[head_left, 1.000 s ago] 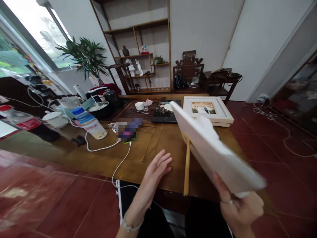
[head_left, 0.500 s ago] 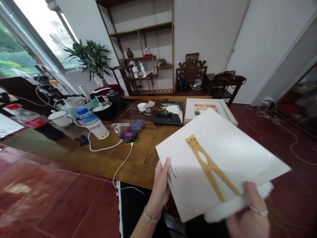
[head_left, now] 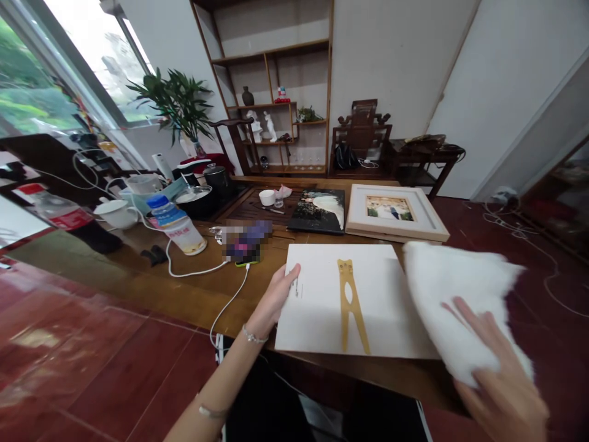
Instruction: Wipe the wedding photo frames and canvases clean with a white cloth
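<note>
My left hand (head_left: 281, 288) grips the left edge of a white board (head_left: 315, 319), thumb on its face and fingers behind. Flat on the board lies a gold, two-legged, animal-headed piece like a picture stand (head_left: 348, 307). A small printed label shows near my thumb. My right hand (head_left: 501, 368), slightly blurred, holds a white cloth (head_left: 453, 288) at the board's right side, and the cloth hides that edge. Just beyond the board are a framed photo (head_left: 391, 209) in a light wooden frame and a dark picture panel (head_left: 317, 210).
On the wooden table (head_left: 257, 294) stand a cola bottle (head_left: 69, 218), a blue-capped bottle (head_left: 177, 227), a white cup (head_left: 117, 213) and a pot (head_left: 196, 201). A pixelated device (head_left: 246, 239) has a white cable (head_left: 230, 301) hanging over the front edge.
The board has come down toward the table and turned straighter, uncovering the framed photo. My right hand has moved right and up, the cloth now spread beside the board instead of under its corner.
</note>
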A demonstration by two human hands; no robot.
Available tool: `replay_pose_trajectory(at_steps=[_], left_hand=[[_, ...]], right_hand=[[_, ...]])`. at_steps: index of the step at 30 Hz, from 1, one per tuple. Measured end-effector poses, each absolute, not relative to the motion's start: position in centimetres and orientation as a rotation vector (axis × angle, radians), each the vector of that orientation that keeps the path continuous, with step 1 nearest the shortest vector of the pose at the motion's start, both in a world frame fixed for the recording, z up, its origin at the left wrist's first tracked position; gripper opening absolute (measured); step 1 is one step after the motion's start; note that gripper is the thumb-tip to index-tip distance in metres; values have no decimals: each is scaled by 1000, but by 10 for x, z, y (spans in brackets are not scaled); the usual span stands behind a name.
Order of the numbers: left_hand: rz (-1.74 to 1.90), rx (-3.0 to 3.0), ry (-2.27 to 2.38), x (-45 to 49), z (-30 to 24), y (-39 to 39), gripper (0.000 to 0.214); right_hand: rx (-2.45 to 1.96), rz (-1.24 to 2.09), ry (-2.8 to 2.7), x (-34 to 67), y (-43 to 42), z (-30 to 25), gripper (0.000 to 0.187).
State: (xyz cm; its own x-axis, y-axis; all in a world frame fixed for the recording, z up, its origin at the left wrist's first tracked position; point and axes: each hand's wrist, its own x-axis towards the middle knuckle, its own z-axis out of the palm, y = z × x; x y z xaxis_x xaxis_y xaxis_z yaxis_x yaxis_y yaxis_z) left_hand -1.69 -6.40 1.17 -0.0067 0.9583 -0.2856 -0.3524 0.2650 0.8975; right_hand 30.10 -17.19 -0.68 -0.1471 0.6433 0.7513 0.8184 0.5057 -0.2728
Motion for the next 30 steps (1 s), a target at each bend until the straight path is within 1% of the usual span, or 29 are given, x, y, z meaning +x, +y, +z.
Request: replay_pose_trajectory(at_steps=[3,6,11,14,17,20,24,26,30], left_hand=[[1132,782,1164,-17,6,-54,34],[1110,812,1200,-17,2,-47,35],[1093,904,1204,-20,4,-39,38],[1017,1132,1243,-26,11,-35,45],[934,1463,1497,-33,16,-33,49],[874,1697,1671,-34,15,-37,48],[993,1907,1756,-26,4,-51,41],[984,1988,1795,-22,-2,-58,37],[933,2064,1733,-21,-15,-67,42]], right_hand=[[-1113,-284,-2129,295,-155,-12,20],[-1113,-277,-2239,287,-148,-18,25],[-1196,-229,-2275,277,-142,-21,29],[-1192,-243,-2291,276,-139,-21,31],[-1223,-246,-2321,275,-139,-20,33],[-1253,-242,-2364,272,-140,-17,34],[-1268,-233,-2399,269,-141,-16,36],[-1274,-227,-2403,269,-141,-17,37],[-1280,-200,-2400,269,-143,-15,39]])
